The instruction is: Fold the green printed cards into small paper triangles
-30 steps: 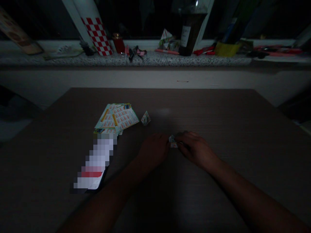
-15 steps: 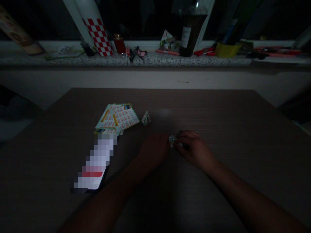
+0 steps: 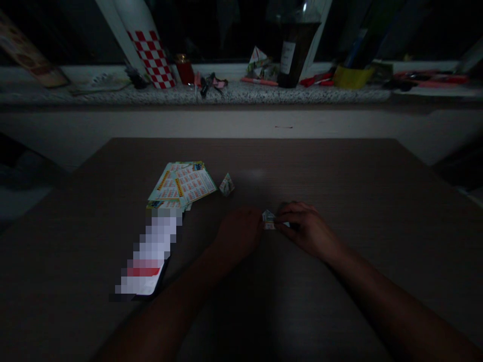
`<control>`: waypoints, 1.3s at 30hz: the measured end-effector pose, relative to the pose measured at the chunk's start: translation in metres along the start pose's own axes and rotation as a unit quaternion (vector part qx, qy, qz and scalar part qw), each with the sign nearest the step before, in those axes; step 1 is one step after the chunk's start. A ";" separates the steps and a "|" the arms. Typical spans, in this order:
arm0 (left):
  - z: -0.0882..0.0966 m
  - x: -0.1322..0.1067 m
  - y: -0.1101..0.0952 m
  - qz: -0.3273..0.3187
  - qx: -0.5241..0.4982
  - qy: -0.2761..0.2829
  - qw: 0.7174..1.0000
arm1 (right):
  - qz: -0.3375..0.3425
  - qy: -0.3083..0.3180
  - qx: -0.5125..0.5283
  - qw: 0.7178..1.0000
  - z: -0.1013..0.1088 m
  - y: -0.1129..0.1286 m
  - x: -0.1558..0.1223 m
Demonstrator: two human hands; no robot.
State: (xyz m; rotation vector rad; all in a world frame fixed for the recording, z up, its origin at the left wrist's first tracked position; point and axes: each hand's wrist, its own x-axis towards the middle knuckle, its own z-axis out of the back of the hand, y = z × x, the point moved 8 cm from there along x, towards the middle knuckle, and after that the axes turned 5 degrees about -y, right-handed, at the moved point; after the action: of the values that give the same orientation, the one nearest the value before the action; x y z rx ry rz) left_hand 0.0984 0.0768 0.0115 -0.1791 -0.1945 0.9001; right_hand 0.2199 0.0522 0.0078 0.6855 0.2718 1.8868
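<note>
A small folded piece of printed paper (image 3: 268,220) lies on the table between my two hands, its top coming to a point. My left hand (image 3: 240,230) is closed at the paper's left edge; its fingertips are dark and mostly hidden. At the right side, my right hand (image 3: 305,227) pinches the paper between thumb and fingers, and a pale bit of it shows past the thumb. Beyond my left hand stands a small folded paper shape (image 3: 227,185) with a pointed top. Left of that lies a pile of printed paper slips (image 3: 194,182).
A phone (image 3: 149,279) with a lit, blurred screen lies below the slips on the table (image 3: 320,171). Along the granite sill (image 3: 234,95) stand a red-and-white checked bottle (image 3: 153,58), a dark labelled bottle (image 3: 292,55) and a yellow holder (image 3: 352,78). The room is dim.
My right hand has shifted slightly to the right along the paper, and more of the paper's printed front shows between my hands. My left hand has barely moved.
</note>
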 end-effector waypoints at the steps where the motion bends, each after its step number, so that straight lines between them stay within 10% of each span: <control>1: 0.000 0.000 0.001 0.002 -0.002 -0.002 1.000 | 0.006 0.001 0.003 1.000 0.002 -0.002 -0.001; 21: 0.000 -0.004 -0.002 -0.036 0.003 -0.027 0.999 | 0.000 -0.006 -0.036 0.999 -0.001 0.005 -0.003; 27: 0.003 -0.010 -0.004 -0.058 -0.046 -0.048 0.996 | -0.061 -0.052 0.099 0.992 0.002 0.003 -0.003; 35: 0.033 -0.021 0.005 0.006 -0.228 -0.190 0.955 | -0.241 -0.147 0.409 0.868 0.001 -0.008 -0.016; 39: 0.011 -0.029 0.017 0.176 -0.483 -0.163 0.842 | -0.296 -0.179 0.482 0.805 0.002 -0.006 -0.018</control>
State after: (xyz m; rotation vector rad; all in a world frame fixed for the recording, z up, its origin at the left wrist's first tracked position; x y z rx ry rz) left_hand 0.0652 0.0655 0.0154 -1.0344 -0.9627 1.1297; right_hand 0.2307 0.0383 0.0008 1.4108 1.0999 0.8863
